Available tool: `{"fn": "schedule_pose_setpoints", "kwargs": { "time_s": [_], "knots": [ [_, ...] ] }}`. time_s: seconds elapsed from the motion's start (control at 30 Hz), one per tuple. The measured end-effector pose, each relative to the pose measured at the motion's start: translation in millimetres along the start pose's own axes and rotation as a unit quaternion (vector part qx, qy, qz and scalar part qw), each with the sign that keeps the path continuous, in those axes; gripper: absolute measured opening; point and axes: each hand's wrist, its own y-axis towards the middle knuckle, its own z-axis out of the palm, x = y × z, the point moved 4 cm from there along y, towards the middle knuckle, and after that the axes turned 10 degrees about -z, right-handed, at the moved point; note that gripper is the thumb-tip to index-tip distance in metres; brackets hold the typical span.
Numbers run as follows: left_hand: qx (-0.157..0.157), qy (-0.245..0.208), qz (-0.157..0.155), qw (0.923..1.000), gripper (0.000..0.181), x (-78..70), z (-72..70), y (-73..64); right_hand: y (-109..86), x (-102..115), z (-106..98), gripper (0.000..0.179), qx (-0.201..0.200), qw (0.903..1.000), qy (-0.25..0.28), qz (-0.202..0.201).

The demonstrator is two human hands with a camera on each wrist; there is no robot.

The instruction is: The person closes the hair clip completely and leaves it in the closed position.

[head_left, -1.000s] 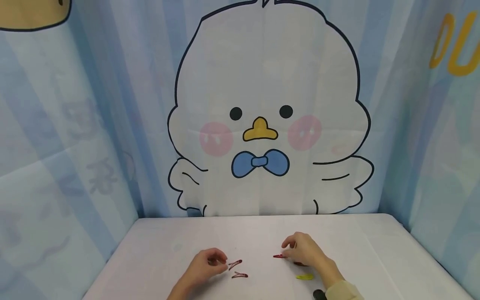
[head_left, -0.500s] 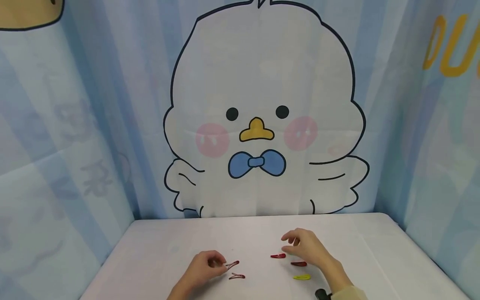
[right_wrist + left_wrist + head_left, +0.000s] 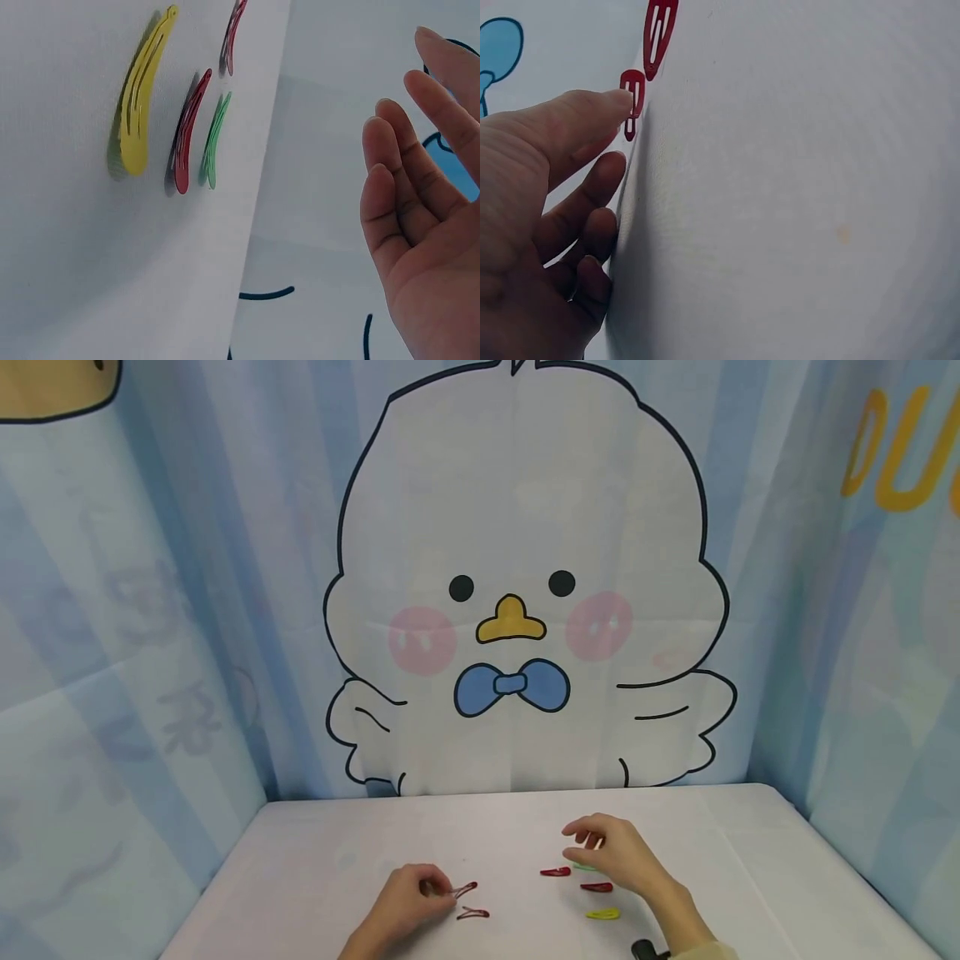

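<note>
At the left, my left hand (image 3: 415, 900) has its thumb and forefinger at the near end of a red snap hair clip (image 3: 467, 888), pinching it. The clip's legs stand sprung apart. A second red snap clip (image 3: 474, 913) lies just in front of it, also sprung. My right hand (image 3: 617, 853) hovers, fingers loosely bent and holding nothing, above a green hair clip (image 3: 584, 866) that it partly covers in the head view. The right wrist view shows that green clip (image 3: 215, 141) whole, with the palm (image 3: 442, 277) well apart from it.
Near the right hand lie two red clips (image 3: 556, 872) (image 3: 597, 887) and a yellow clip (image 3: 603, 914) on the white table (image 3: 337, 843). A black object (image 3: 645, 949) sits by the right sleeve. A curtain with a cartoon duck (image 3: 517, 527) hangs behind the table.
My left hand has closed in on the upper left red clip. The right hand has lifted back from the red clip, and a green clip has come into view under it. The view has shifted slightly.
</note>
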Motion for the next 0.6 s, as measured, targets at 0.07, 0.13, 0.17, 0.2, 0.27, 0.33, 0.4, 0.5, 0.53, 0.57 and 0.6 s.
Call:
{"fn": "schedule_pose_setpoints", "kwargs": {
  "time_s": [0.07,0.13,0.17,0.2,0.27,0.33,0.4,0.5,0.53,0.57,0.6],
  "knots": [
    [0.001,0.003,-0.008,1.0,0.011,0.4,0.8,0.6,-0.5,0.4,-0.2,0.028,-0.001,1.0,0.001,0.001],
    [0.002,0.006,-0.018,0.9998,0.01,0.2,1.0,1.0,-0.8,0.7,-0.6,0.027,-0.002,1.0,0.001,0.002],
    [0.003,0.008,-0.022,0.9997,0.01,-0.1,1.3,1.2,-1.0,0.8,-0.8,0.027,-0.002,1.0,0.002,0.003],
    [0.003,0.011,-0.022,0.9997,0.01,-0.3,1.4,1.3,-1.0,1.0,-1.0,0.027,-0.002,1.0,0.003,0.004],
    [0.0,0.018,-0.021,0.9996,0.01,-1.0,1.6,1.4,-1.1,1.7,-1.3,0.026,-0.002,1.0,0.004,0.004],
    [-0.003,0.026,-0.017,0.9995,0.01,-1.7,1.5,1.0,-1.3,2.2,-1.5,0.026,-0.002,1.0,0.004,0.005],
    [-0.003,0.033,-0.019,0.9993,0.01,-2.0,1.7,1.2,-2.0,2.6,-1.8,0.025,-0.003,1.0,0.004,0.007],
    [0.003,0.038,-0.036,0.9986,0.009,-1.3,2.4,2.0,-3.7,3.6,-2.1,0.024,-0.002,1.0,0.002,0.009],
    [0.004,0.039,-0.04,0.9984,0.008,-1.1,2.5,2.2,-4.3,4.3,-2.3,0.024,-0.001,1.0,0.001,0.008],
    [0.006,0.04,-0.044,0.9982,0.008,-0.7,2.7,2.3,-4.7,4.7,-2.4,0.024,-0.001,1.0,-0.001,0.007],
    [0.007,0.04,-0.047,0.9981,0.008,-0.4,2.7,2.2,-5.1,5.2,-2.4,0.025,-0.001,1.0,-0.002,0.006]
  ]
}}
